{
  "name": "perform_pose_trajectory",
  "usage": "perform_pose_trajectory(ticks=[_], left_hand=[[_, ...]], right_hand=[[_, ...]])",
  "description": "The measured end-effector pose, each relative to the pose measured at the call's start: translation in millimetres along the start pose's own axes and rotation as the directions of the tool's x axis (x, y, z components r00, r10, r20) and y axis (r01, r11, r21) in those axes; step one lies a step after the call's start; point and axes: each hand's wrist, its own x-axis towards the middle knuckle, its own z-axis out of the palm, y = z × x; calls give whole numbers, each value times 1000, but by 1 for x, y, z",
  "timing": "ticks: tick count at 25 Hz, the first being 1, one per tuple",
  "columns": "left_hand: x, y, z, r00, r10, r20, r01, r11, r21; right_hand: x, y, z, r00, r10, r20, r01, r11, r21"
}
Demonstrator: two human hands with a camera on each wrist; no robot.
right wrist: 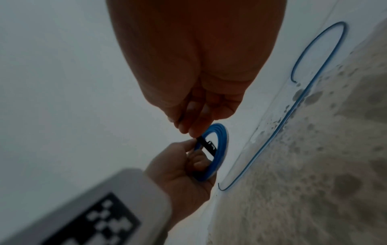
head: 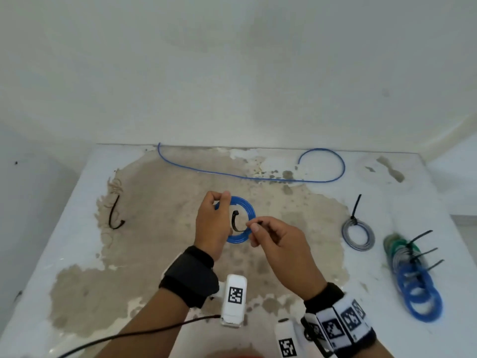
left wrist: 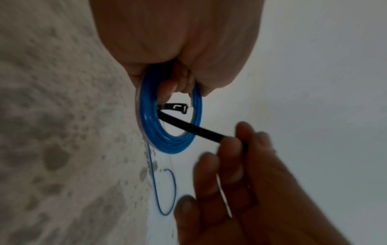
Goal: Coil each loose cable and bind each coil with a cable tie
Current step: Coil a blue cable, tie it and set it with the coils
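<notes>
Head view's pretty clear: left hand (head: pixel 211 223) grips the blue coil (head: pixel 245 205) above the middle of the tabletop (head: pixel 64 228); right hand (head: pixel 278 244) pinches the black cable tie (head: pixel 236 223) looped through it; loose blue cable (head: pixel 232 175) sits along the far edge.

Soft even light, wrist views dim, perhaps motion-blurred
</notes>
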Motion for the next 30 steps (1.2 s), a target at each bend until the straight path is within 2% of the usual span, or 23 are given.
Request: perform_pose_trajectory(ticks=[5,8,14,22,26,30], left_hand=[[-32,9,45,999,38,19,-38,999,-15],[-39,9,58,1000,21,22,-20,1000,-21],[-51,6,68,998,3,61,-2,1000,-15],[-61,15,73,998,-20,54,27,991,-129],[-66,19,77,999,-10,42,17,987,-157],[-70,25,80,999,41,10,-39,989,-141]], right_hand=[[1,8,-40,995,-68,-67,68,998,-3],[-5,9,-49,991,-94,-94,95,995,5],[-12,7,-60,982,-143,-122,143,990,-9],[-10,-7,-66,971,-217,-95,212,975,-61],[-3,-17,-65,993,-63,-98,80,979,185],[4,-22,-69,990,7,-140,5,996,84]])
